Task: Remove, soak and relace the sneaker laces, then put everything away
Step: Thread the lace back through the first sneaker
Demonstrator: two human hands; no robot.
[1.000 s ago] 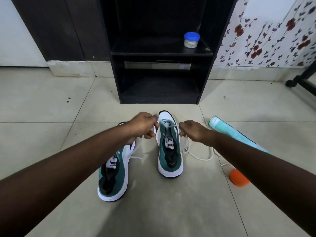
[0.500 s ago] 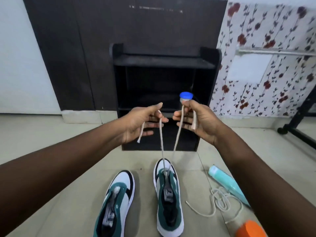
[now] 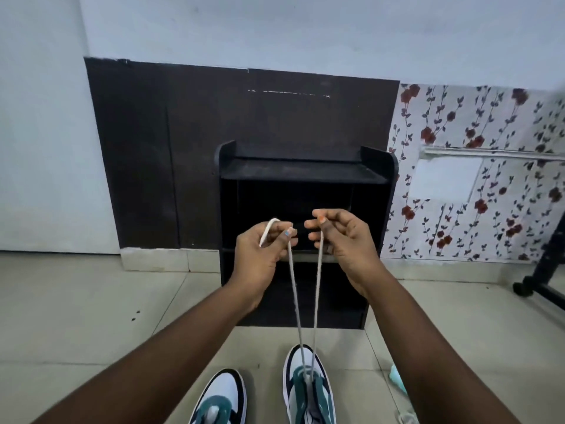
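Two green-and-white sneakers stand on the floor at the bottom of the view, the left sneaker and the right sneaker. A white lace runs up taut in two strands from the right sneaker's lowest eyelets. My left hand pinches the left strand, its free end looping over my fingers. My right hand pinches the right strand at the same height, in front of the shelf.
A black shoe shelf stands against a dark wall panel straight ahead. A light-green bottle lies at the lower right, with a bit of loose lace beside it. A black stand foot sits at far right.
Both hands have risen from the right sneaker, drawing the two lace strands up taut. The view has tilted upward, so the sneakers now sit at the bottom edge.
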